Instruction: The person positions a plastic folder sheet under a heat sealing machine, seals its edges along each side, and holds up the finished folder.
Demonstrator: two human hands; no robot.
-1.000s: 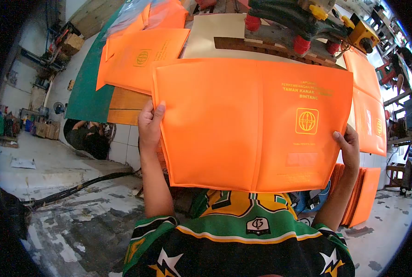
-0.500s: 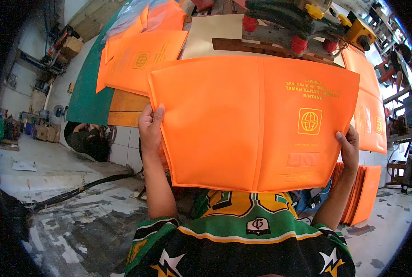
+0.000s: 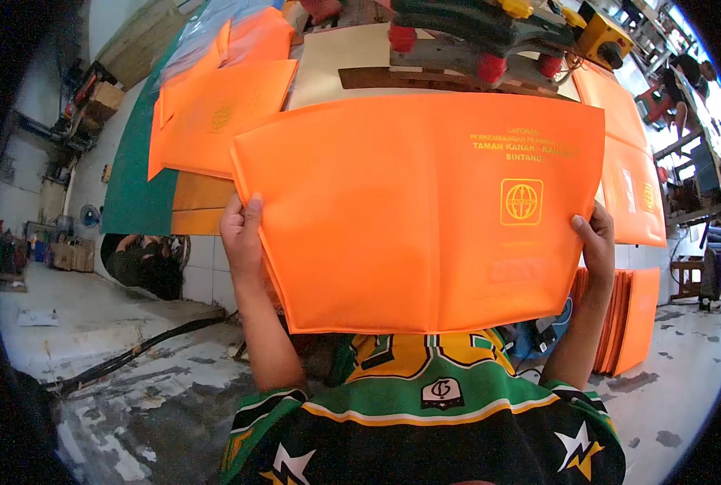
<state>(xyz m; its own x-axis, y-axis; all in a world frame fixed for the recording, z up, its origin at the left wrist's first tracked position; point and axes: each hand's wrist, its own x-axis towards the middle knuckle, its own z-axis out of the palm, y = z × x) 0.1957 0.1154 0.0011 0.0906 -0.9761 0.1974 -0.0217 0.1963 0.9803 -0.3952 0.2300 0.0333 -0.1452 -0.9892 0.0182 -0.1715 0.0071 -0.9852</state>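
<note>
A bright orange report cover point(image 3: 348, 218) is spread open in front of my chest, its spine crease running down the middle. Gold lettering and a globe emblem mark its right half. My left hand point(image 3: 243, 234) pinches the left edge, thumb on the front face. On the opposite edge, my right hand point(image 3: 595, 238) grips the cover with its thumb in front and fingers behind. Beyond my left hand lie more orange covers point(image 3: 223, 113) on the worktable, partly under clear plastic.
A machine with red feet point(image 3: 490, 66) and a yellow control box point(image 3: 601, 42) stands at the back. Orange covers point(image 3: 629, 182) lie at right, and a stack point(image 3: 629, 323) stands low on the floor. A black cable point(image 3: 134, 352) crosses the floor at left. Another person point(image 3: 142, 263) is partly visible.
The whole view has shifted, so the table, machine and covers appear farther left. Both hands keep hold of the cover, which also sits slightly farther left in view.
</note>
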